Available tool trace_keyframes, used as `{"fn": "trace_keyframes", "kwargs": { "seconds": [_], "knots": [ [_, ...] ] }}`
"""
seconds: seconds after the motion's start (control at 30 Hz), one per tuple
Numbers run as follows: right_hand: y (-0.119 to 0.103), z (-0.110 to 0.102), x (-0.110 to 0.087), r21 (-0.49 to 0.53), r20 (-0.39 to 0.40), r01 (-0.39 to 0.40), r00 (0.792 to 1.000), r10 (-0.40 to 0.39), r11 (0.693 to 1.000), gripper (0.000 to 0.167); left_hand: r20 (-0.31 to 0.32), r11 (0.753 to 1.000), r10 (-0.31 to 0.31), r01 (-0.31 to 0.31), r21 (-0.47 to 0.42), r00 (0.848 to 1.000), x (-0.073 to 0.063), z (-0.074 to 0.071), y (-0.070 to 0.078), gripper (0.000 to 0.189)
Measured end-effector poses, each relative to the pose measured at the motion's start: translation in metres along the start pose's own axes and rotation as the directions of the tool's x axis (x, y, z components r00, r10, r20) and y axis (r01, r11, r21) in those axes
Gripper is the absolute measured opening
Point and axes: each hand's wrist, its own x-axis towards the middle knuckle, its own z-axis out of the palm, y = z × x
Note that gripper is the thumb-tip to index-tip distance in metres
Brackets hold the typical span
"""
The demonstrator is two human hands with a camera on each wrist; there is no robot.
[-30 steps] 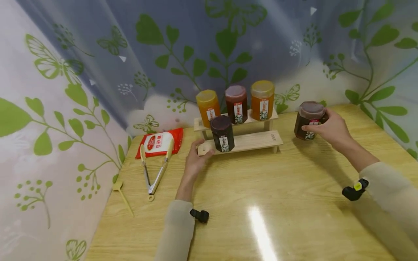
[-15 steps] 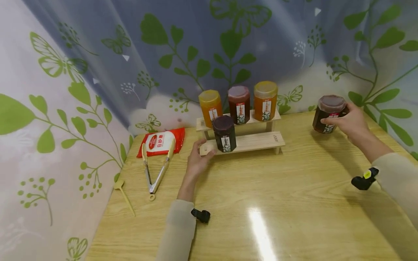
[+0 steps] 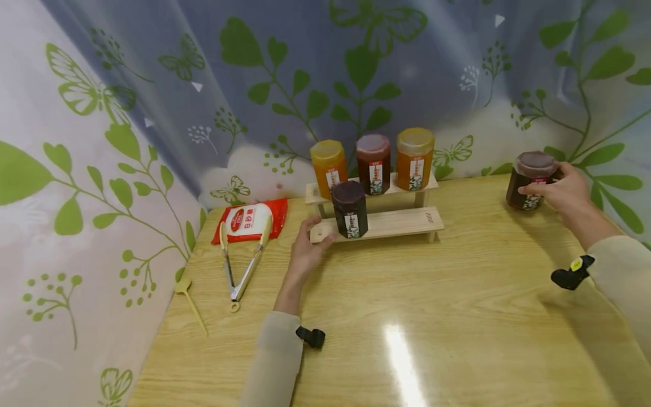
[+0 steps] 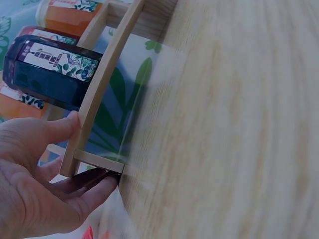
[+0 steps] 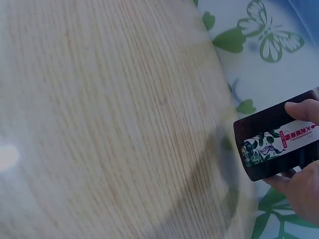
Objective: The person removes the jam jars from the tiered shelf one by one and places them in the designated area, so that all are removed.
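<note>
At the far right my right hand [image 3: 567, 192] grips a dark red jam jar [image 3: 530, 181] with a pale lid, thumb across its front. In the right wrist view that jar [image 5: 271, 137] hangs over the table's far edge, its shadow falling on the wood. My left hand [image 3: 307, 249] holds the left end of a two-step wooden rack [image 3: 402, 222]. The left wrist view has the thumb on the lower step's edge and fingers around its leg [image 4: 99, 162]. A dark purple jar [image 3: 350, 210] stands on the lower step, close to my left thumb.
On the upper step stand an orange jar [image 3: 328, 167], a red jar [image 3: 373, 164] and another orange jar [image 3: 414, 159]. To the left lie a red-and-white bag [image 3: 249, 220], metal tongs [image 3: 243, 277] and a yellow spoon [image 3: 190, 299]. A patterned curtain [image 3: 285, 68] backs the table.
My right hand has carried the dark red jar further right, away from the rack. The left hand keeps its hold on the rack's end, and the other jars stay put.
</note>
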Motion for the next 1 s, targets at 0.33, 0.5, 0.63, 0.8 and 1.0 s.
{"fn": "trace_keyframes", "kwargs": {
  "seconds": [0.33, 0.5, 0.63, 0.8, 1.0],
  "knots": [
    [0.019, -0.005, 0.009, 0.016, 0.017, -0.029, 0.999, 0.028, 0.999, 0.103, 0.005, 1.000, 0.001, -0.001, -0.001, 1.000, -0.001, 0.001, -0.001, 0.064],
    [0.024, -0.007, 0.011, 0.081, 0.047, -0.044, 0.998, 0.040, 0.996, 0.101, 0.007, 1.000, 0.013, -0.013, 0.005, 1.000, 0.000, -0.001, -0.001, 0.065],
    [0.026, -0.009, 0.010, 0.135, 0.078, -0.047, 0.996, 0.036, 0.990, 0.097, -0.005, 1.000, 0.014, -0.014, 0.026, 1.000, -0.001, -0.001, 0.001, 0.062],
    [0.028, -0.011, 0.008, 0.181, 0.126, -0.045, 0.992, 0.022, 0.983, 0.096, -0.009, 0.999, 0.014, -0.014, 0.045, 1.000, -0.001, -0.001, 0.001, 0.061],
    [0.028, -0.014, 0.007, 0.138, 0.146, -0.066, 0.988, 0.045, 0.988, 0.097, 0.000, 0.999, 0.003, -0.003, 0.051, 1.000, -0.002, 0.001, -0.001, 0.061]
  ]
}}
